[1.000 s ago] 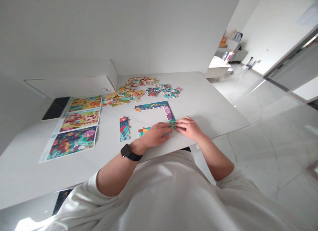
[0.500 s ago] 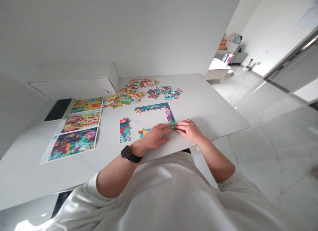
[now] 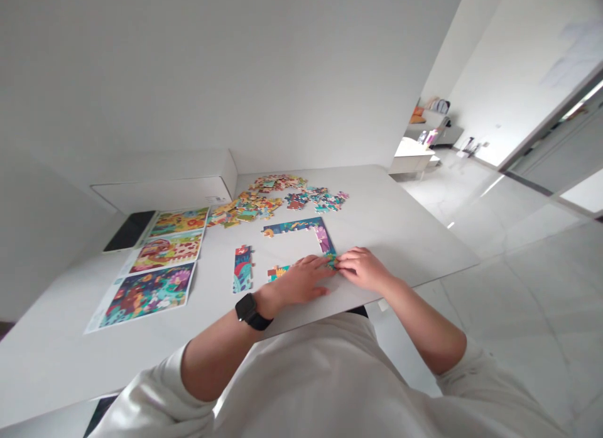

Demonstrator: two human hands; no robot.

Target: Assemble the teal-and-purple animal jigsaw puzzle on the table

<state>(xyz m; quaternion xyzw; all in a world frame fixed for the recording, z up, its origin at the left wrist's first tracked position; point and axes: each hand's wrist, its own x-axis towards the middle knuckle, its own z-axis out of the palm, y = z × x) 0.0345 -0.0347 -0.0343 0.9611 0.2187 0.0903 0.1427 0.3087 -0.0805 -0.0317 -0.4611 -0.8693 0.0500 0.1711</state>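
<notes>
A partly joined jigsaw border lies on the table, with a dark blue top strip (image 3: 296,226) and a purple right side (image 3: 324,240). At its lower right corner, my right hand (image 3: 362,269) has its fingertips closed on a green puzzle piece (image 3: 331,261). My left hand (image 3: 305,282) lies flat across the bottom strip (image 3: 277,273), fingers stretched towards the same corner, covering most of that strip. Apart on the left stands a separate red and teal strip (image 3: 242,269) of joined pieces. A black watch (image 3: 249,309) is on my left wrist.
Heaps of loose yellow pieces (image 3: 249,207), reddish pieces (image 3: 277,183) and teal pieces (image 3: 318,199) lie towards the wall. On the left are a printed picture sheet (image 3: 151,295), a black tablet-like slab (image 3: 130,230) and a white box (image 3: 162,196). The table edge (image 3: 424,279) runs close to my right forearm.
The camera view has tilted, so the table sits lower in the picture. My hands stay at the same corner of the border; the left one has shifted slightly towards the right.
</notes>
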